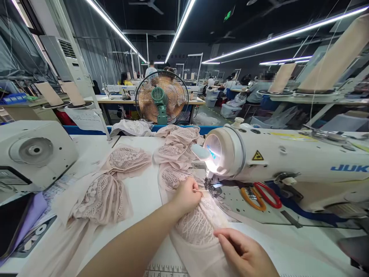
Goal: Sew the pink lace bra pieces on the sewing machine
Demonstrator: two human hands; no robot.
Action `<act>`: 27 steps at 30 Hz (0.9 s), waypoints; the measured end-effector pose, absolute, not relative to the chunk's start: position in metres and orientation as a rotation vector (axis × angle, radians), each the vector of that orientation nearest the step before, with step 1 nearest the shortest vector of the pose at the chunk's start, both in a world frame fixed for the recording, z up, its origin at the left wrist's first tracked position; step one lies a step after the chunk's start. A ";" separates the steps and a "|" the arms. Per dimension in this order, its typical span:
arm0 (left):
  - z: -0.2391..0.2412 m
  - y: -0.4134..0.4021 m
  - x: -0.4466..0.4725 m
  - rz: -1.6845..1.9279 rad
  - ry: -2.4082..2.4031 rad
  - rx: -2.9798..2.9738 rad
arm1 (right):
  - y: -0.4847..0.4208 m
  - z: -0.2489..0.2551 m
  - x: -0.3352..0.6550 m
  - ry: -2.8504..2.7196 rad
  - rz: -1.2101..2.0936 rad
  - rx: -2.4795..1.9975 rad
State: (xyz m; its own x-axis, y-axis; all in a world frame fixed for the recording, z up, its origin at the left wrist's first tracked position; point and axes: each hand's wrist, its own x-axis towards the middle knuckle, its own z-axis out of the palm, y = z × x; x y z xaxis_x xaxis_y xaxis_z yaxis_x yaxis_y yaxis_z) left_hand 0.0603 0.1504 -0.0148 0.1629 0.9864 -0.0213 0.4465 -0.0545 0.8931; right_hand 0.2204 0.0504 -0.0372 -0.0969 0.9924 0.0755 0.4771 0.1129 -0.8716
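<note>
My left hand [188, 195] is closed in a pinch beside the needle area of the sewing machine [276, 154]. A thin pale strip [201, 190] runs from its fingertips toward the presser foot [211, 184]. Pale pink lace fabric [197, 227], apparently a bra cup, lies below that hand. At the cup's right edge, my right hand [245, 250] pinches the fabric between thumb and forefinger. More joined lace cups [173, 154] trail behind the machine head. Another chain of lace cups [99, 196] is spread on the table to the left.
Orange-handled scissors [253, 198] and a red-handled pair [268, 195] lie under the machine arm. A second white machine part [37, 154] and a dark tablet-like device [14, 223] stand at left. A large fan [161, 98] is beyond the table; people sit farther back.
</note>
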 end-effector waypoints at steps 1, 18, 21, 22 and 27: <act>-0.015 0.148 0.062 0.813 1.450 1.735 | 0.054 -0.037 0.222 -1.696 0.903 -1.477; -0.013 0.140 0.082 0.122 1.777 2.684 | 0.063 -0.046 0.230 -1.856 0.826 -1.520; -0.022 0.139 0.083 0.224 1.735 2.819 | 0.063 -0.045 0.228 -1.859 0.805 -1.511; -0.025 0.139 0.083 0.276 1.676 2.882 | 0.063 -0.045 0.228 -1.866 0.798 -1.510; -0.028 0.137 0.076 0.349 1.298 3.148 | 0.066 -0.047 0.233 -1.918 0.761 -1.518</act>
